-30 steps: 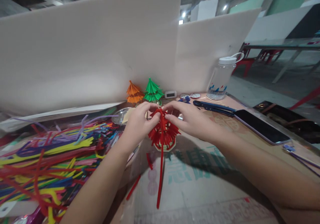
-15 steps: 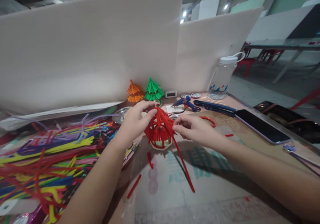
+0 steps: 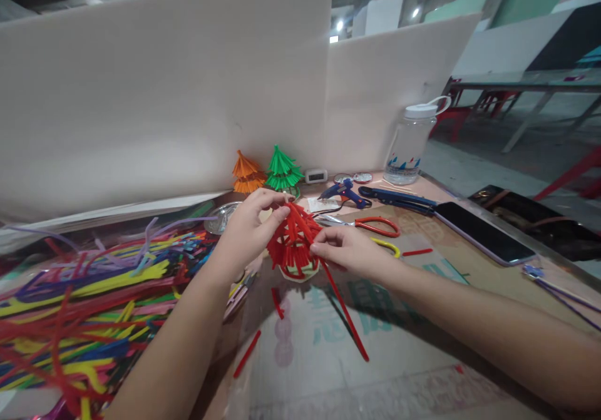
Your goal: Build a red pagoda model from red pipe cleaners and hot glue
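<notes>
A red pipe-cleaner tree [image 3: 292, 254] stands in front of me on a pale base, its tiers made of short fuzzy strips. My left hand [image 3: 256, 226] pinches its top from the left. On the right side, my right hand [image 3: 340, 248] has thumb and fingers closed on a long red pipe cleaner [image 3: 346, 310], whose free end slants down over the board toward me. Several short red pieces, such as this cut piece [image 3: 246, 353], lie on the board nearby.
Bundled pipe cleaners [image 3: 84, 307] cover the left side. Behind are an orange tree [image 3: 247, 173], a green tree [image 3: 283, 168] and a blue glue gun [image 3: 346, 193]. Red-handled scissors [image 3: 378, 225], a phone [image 3: 483, 232] and a water bottle [image 3: 410, 144] sit to the right.
My right hand has moved slightly left and closed in on the tree's side and the long red pipe cleaner. The scissors show more fully. The whole view has shifted a little.
</notes>
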Available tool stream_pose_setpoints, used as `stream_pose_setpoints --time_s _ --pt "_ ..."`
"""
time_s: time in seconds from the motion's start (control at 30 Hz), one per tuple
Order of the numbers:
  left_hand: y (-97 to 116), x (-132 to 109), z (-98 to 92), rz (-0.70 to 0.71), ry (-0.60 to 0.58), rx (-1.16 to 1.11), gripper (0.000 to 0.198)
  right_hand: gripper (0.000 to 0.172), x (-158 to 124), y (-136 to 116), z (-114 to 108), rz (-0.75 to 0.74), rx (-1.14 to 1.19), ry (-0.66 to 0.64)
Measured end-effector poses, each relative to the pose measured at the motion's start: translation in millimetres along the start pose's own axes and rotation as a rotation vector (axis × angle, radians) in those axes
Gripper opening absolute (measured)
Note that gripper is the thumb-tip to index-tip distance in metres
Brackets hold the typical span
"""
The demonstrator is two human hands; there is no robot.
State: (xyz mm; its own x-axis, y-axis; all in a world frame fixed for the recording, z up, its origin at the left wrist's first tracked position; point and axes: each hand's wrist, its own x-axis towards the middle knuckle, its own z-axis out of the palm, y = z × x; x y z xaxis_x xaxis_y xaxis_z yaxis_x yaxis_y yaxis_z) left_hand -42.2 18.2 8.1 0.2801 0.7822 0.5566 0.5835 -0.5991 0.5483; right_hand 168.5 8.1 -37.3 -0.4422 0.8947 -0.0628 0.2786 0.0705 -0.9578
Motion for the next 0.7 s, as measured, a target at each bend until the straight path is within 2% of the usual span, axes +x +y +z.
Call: stream_pose_setpoints --time_s 0.13,0.37,0.53,0.7 --pt "4.6 -0.6 -0.9 -0.012 -0.012 0.022 0.021 0.017 0.4 0.3 -0.2 0.015 0.056 -0.007" --pt "13.3 -1.0 4.6 -0.015 0.035 0.096 0.016 0.016 -3.4 -4.6 2.7 0.055 0.096 -0.022" --pt "14.5 -2.5 6.5 0.01 0.031 0.138 0.018 0.017 -4.2 -8.7 5.1 0.082 0.112 -0.027" --pt "14.8 -3.5 10.3 0.016 0.074 0.156 0.012 0.017 -2.7 -5.6 6.8 0.065 0.13 -0.008"
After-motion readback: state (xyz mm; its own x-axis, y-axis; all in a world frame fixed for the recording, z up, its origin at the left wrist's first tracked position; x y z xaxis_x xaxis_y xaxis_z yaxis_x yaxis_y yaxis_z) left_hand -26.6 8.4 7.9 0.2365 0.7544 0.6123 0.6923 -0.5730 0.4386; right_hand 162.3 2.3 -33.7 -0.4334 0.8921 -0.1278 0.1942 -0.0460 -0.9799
